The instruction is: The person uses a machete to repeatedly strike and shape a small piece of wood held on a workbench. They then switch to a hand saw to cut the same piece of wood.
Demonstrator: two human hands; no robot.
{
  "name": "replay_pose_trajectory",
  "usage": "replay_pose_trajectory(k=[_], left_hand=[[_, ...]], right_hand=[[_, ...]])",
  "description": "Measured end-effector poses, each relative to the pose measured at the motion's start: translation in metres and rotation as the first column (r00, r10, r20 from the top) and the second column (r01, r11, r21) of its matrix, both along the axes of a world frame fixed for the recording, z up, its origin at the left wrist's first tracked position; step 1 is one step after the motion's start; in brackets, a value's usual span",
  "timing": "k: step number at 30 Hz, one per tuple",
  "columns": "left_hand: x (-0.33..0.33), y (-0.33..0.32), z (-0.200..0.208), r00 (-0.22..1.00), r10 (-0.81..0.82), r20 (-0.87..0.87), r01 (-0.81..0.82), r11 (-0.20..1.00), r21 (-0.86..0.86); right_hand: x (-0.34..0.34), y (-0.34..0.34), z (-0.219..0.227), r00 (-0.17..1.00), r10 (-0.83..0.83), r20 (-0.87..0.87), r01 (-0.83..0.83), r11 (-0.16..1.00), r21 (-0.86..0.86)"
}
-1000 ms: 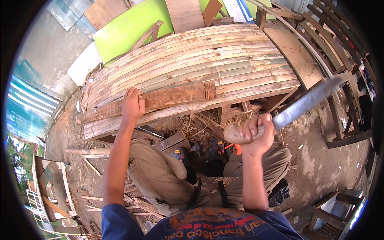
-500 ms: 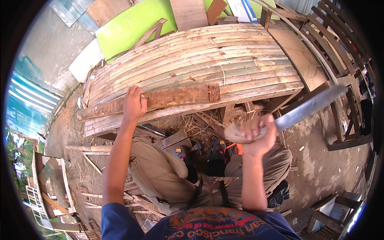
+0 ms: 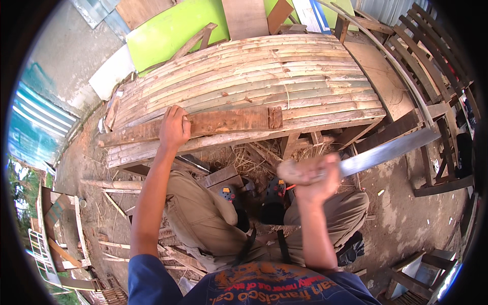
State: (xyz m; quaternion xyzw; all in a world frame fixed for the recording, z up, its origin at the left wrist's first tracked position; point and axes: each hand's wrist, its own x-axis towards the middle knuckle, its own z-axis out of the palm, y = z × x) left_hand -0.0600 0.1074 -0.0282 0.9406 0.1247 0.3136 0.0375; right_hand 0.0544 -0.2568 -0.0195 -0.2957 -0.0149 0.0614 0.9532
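Note:
A reddish-brown wooden plank [image 3: 229,121] lies along the near edge of a slatted bamboo table [image 3: 244,71]. My left hand [image 3: 175,126] is wrapped over the plank left of its middle, pressing it against the slats. In front of my right knee, my right hand [image 3: 316,175] grips the pale wooden handle of a machete [image 3: 389,152]. Its broad grey blade points right, apart from the plank and slightly blurred.
Bright green panels [image 3: 175,31] and boards lean behind the table. A dark slatted wooden frame [image 3: 432,56] stands at the right. Beneath the table lie wood blocks [image 3: 221,176] and straw, near my clogs [image 3: 276,188]. Scrap sticks [image 3: 119,185] litter the ground at left.
My right hand has moved a little left and down with the machete, and the blade's tip has dropped. My left hand stays on the plank.

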Motion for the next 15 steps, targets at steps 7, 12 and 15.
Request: replay_pose_trajectory(k=[7, 12, 15], left_hand=[[-0.007, 0.004, -0.003, 1.000, 0.000, 0.020, 0.001, 1.000, -0.006], [-0.009, 0.004, -0.003, 1.000, -0.002, 0.005, 0.002, 1.000, -0.001], [-0.001, 0.001, -0.001, 1.000, -0.025, -0.002, 0.025, 1.000, -0.015]], right_hand=[[-0.019, -0.012, -0.012, 0.601, 0.612, -0.514, -0.769, 0.618, -0.163], [0.021, -0.017, 0.015, 0.994, 0.110, -0.027, -0.113, 0.983, -0.148], [-0.020, 0.017, -0.020, 0.989, -0.027, -0.145, -0.047, 0.875, -0.482]])
